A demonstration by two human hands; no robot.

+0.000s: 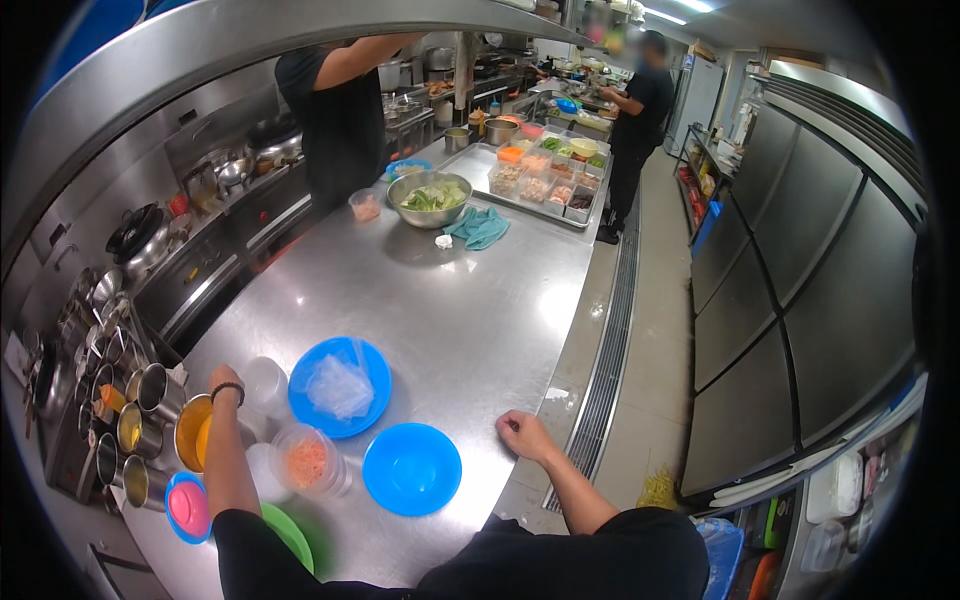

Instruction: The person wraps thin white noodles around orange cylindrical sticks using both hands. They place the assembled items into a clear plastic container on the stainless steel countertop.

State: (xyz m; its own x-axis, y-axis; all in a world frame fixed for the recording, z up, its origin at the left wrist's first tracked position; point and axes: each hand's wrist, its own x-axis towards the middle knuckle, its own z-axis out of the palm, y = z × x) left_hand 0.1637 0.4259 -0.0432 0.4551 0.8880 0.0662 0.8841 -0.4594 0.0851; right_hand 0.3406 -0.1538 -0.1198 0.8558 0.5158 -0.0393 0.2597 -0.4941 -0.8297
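Observation:
My left hand [227, 379], with a dark beaded bracelet at the wrist, reaches over the table's left side, between a stack of white tubs [265, 386] and a metal pot [160, 392]; its fingers are too hidden to read. My right hand [527, 436] rests at the table's right edge, fingers curled in, with nothing visible in them. Between my arms stand a blue bowl [412, 469], a blue basin [338, 428] with clear plastic bags [340, 386] in it, and stacked clear tubs [325, 483] topped with orange shreds [306, 462]. A green bowl [290, 541] is partly behind my left arm.
A steel bowl of cut greens [430, 197], a teal cloth [482, 228] and a tray of ingredient containers [505, 208] occupy the table's far end. One person [335, 125] stands left of it, another [648, 105] beyond. A pink bowl [189, 508] sits near left. A shelf [330, 18] crosses above.

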